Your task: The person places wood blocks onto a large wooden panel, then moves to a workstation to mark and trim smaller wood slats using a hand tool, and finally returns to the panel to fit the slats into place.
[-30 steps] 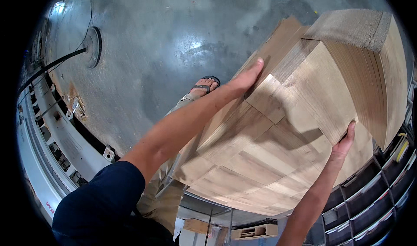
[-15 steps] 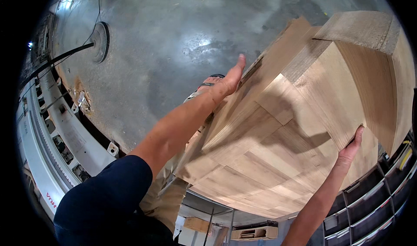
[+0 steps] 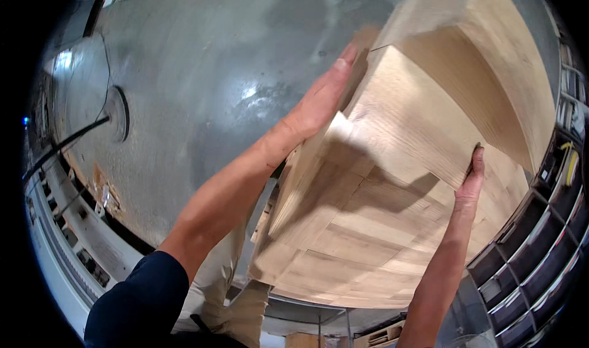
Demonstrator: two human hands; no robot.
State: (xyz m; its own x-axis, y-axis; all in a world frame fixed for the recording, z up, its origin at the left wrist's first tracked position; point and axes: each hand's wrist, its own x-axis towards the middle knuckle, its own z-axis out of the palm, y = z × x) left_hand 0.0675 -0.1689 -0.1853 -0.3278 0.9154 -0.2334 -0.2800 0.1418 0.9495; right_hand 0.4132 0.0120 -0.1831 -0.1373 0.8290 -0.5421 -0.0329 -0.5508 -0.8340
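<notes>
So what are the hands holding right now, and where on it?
A stack of thin wood veneer sheets: the left hand lies flat along its left edge, and the right hand grips its right edge.

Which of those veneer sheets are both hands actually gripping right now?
The topmost pale sheet, tilted up off the stack: left hand on its left edge, right hand on its right.
</notes>
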